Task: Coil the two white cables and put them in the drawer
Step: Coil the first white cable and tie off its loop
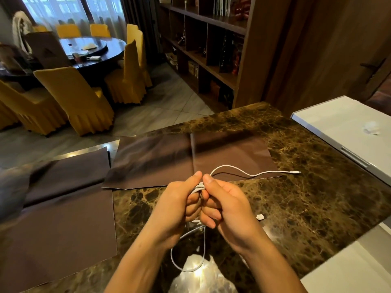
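Observation:
A white cable [243,172] is bunched between both hands above the marble counter [296,187]. My left hand [179,206] and my right hand [228,208] pinch the coiled part together, thumbs touching at the top. One free end runs right across a brown cloth to a connector [296,172]. A loop [188,254] hangs down below the hands. A second white connector [260,217] shows just right of my right hand; which cable it belongs to I cannot tell. No drawer is visible.
Brown cloths [190,157] [59,218] lie on the counter's left and middle. A white flat box [342,127] sits at the right, another white surface [349,265] at the lower right. A clear plastic bag [201,275] lies near the front edge. Yellow chairs and shelves stand beyond.

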The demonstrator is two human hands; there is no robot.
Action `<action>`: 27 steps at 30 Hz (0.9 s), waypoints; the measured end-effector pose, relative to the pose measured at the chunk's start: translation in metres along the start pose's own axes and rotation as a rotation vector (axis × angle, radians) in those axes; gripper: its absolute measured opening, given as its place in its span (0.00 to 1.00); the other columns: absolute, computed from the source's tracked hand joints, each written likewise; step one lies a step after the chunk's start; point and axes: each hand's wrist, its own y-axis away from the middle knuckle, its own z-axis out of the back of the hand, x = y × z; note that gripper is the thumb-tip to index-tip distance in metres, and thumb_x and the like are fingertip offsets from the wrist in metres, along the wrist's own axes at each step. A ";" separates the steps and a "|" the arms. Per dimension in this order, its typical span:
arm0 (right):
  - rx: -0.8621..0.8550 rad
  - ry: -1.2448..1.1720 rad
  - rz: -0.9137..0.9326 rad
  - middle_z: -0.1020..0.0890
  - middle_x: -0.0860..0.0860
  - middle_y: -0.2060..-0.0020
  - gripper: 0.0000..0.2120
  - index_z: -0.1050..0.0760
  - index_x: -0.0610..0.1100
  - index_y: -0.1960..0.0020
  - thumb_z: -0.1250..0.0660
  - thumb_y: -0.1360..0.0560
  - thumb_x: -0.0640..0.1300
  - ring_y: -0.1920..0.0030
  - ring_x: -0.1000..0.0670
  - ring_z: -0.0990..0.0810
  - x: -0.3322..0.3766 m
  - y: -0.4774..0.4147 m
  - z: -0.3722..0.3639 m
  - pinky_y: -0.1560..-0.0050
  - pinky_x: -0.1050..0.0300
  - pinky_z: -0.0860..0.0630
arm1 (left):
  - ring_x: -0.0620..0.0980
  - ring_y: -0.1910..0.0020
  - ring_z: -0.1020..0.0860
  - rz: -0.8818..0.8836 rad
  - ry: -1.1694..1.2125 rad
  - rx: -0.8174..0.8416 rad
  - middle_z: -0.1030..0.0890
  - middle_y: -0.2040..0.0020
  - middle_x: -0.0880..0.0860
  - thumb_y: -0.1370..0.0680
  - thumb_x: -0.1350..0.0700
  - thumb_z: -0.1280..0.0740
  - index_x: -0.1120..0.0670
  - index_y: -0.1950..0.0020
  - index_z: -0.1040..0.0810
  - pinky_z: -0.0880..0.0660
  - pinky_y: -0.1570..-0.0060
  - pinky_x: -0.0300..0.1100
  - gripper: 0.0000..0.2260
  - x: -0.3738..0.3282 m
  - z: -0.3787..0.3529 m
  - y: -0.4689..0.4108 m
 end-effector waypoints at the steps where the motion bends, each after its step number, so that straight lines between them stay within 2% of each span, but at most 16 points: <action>1: -0.011 0.019 -0.001 0.38 0.51 0.79 0.18 0.29 0.42 0.66 0.40 0.18 0.48 0.80 0.55 0.42 0.000 -0.001 -0.002 0.78 0.61 0.41 | 0.48 0.79 0.44 -0.007 0.012 -0.075 0.40 0.80 0.50 0.22 0.43 0.36 0.53 0.77 0.34 0.48 0.71 0.45 0.26 0.004 0.000 0.000; 4: -0.061 0.057 0.004 0.36 0.51 0.79 0.18 0.31 0.42 0.65 0.41 0.18 0.48 0.80 0.56 0.44 -0.005 -0.005 -0.005 0.79 0.61 0.45 | 0.47 0.79 0.44 0.000 0.021 -0.155 0.40 0.79 0.49 0.18 0.44 0.39 0.52 0.76 0.35 0.50 0.70 0.45 0.27 0.010 -0.003 -0.004; 6: -0.098 0.057 -0.002 0.36 0.50 0.78 0.18 0.30 0.40 0.62 0.41 0.18 0.50 0.81 0.56 0.43 -0.008 -0.008 -0.002 0.80 0.62 0.46 | 0.45 0.79 0.43 0.008 -0.023 -0.144 0.39 0.78 0.49 0.18 0.42 0.42 0.51 0.74 0.34 0.45 0.75 0.38 0.27 0.012 -0.002 -0.007; 8: -0.119 0.061 -0.016 0.34 0.52 0.79 0.18 0.27 0.37 0.57 0.42 0.17 0.50 0.81 0.57 0.43 -0.009 -0.010 0.001 0.81 0.63 0.45 | 0.44 0.78 0.41 -0.003 0.009 -0.049 0.37 0.76 0.48 0.17 0.43 0.43 0.52 0.70 0.31 0.39 0.75 0.35 0.24 0.016 0.003 -0.007; 10: -0.104 0.061 -0.031 0.36 0.52 0.79 0.20 0.26 0.38 0.62 0.41 0.18 0.51 0.81 0.57 0.42 -0.007 -0.009 0.004 0.81 0.64 0.43 | 0.45 0.76 0.38 -0.068 0.021 0.061 0.34 0.73 0.49 0.17 0.47 0.43 0.53 0.66 0.28 0.34 0.68 0.41 0.20 0.020 0.008 -0.004; 11: -0.087 0.070 -0.043 0.37 0.51 0.78 0.20 0.26 0.42 0.65 0.40 0.19 0.51 0.80 0.56 0.41 -0.006 -0.008 0.005 0.80 0.64 0.40 | 0.46 0.75 0.34 -0.114 -0.024 0.074 0.30 0.73 0.50 0.16 0.49 0.44 0.54 0.64 0.25 0.30 0.66 0.44 0.19 0.023 0.011 -0.004; 13: -0.060 0.092 -0.064 0.37 0.50 0.75 0.21 0.27 0.46 0.68 0.40 0.18 0.51 0.78 0.53 0.38 -0.007 -0.007 0.004 0.77 0.61 0.35 | 0.49 0.73 0.23 -0.233 -0.207 0.000 0.21 0.70 0.53 0.15 0.52 0.44 0.57 0.57 0.23 0.23 0.67 0.43 0.17 0.027 0.013 -0.005; 16: -0.133 0.026 -0.074 0.37 0.50 0.76 0.20 0.32 0.45 0.67 0.40 0.18 0.50 0.79 0.54 0.39 -0.010 -0.009 0.002 0.80 0.62 0.38 | 0.45 0.71 0.21 -0.357 -0.428 -0.138 0.20 0.68 0.51 0.16 0.52 0.43 0.61 0.54 0.24 0.24 0.68 0.38 0.16 0.032 0.011 -0.008; 19: -0.252 -0.011 -0.043 0.39 0.52 0.77 0.19 0.35 0.45 0.66 0.41 0.17 0.50 0.82 0.56 0.42 -0.008 -0.010 0.006 0.82 0.64 0.47 | 0.44 0.60 0.19 -0.345 -0.516 -0.179 0.16 0.57 0.49 0.15 0.51 0.44 0.53 0.49 0.19 0.23 0.58 0.40 0.15 0.039 0.022 -0.012; 21: -0.288 -0.010 -0.010 0.39 0.53 0.77 0.19 0.36 0.46 0.65 0.41 0.17 0.51 0.81 0.57 0.45 -0.004 -0.012 0.012 0.81 0.65 0.49 | 0.48 0.53 0.17 -0.317 -0.497 -0.127 0.15 0.51 0.50 0.15 0.51 0.44 0.47 0.45 0.18 0.21 0.52 0.44 0.14 0.041 0.033 -0.008; 23: -0.289 -0.005 -0.006 0.40 0.52 0.76 0.19 0.36 0.46 0.65 0.41 0.17 0.51 0.81 0.57 0.45 -0.002 -0.013 0.016 0.81 0.65 0.50 | 0.48 0.49 0.18 -0.338 -0.552 -0.068 0.15 0.49 0.49 0.15 0.54 0.41 0.46 0.43 0.17 0.21 0.46 0.45 0.13 0.043 0.042 -0.001; 25: -0.267 -0.003 -0.025 0.41 0.51 0.75 0.19 0.35 0.46 0.65 0.41 0.18 0.52 0.80 0.57 0.46 -0.002 -0.013 0.016 0.80 0.63 0.51 | 0.45 0.47 0.19 -0.387 -0.703 -0.058 0.16 0.49 0.43 0.17 0.56 0.37 0.43 0.42 0.17 0.23 0.46 0.41 0.12 0.045 0.047 0.003; 27: -0.222 0.001 -0.046 0.42 0.50 0.74 0.18 0.35 0.45 0.65 0.41 0.18 0.52 0.79 0.56 0.46 -0.003 -0.012 0.014 0.79 0.61 0.52 | 0.44 0.47 0.19 -0.414 -0.797 -0.046 0.16 0.49 0.41 0.19 0.55 0.34 0.41 0.41 0.17 0.22 0.46 0.42 0.12 0.043 0.048 0.003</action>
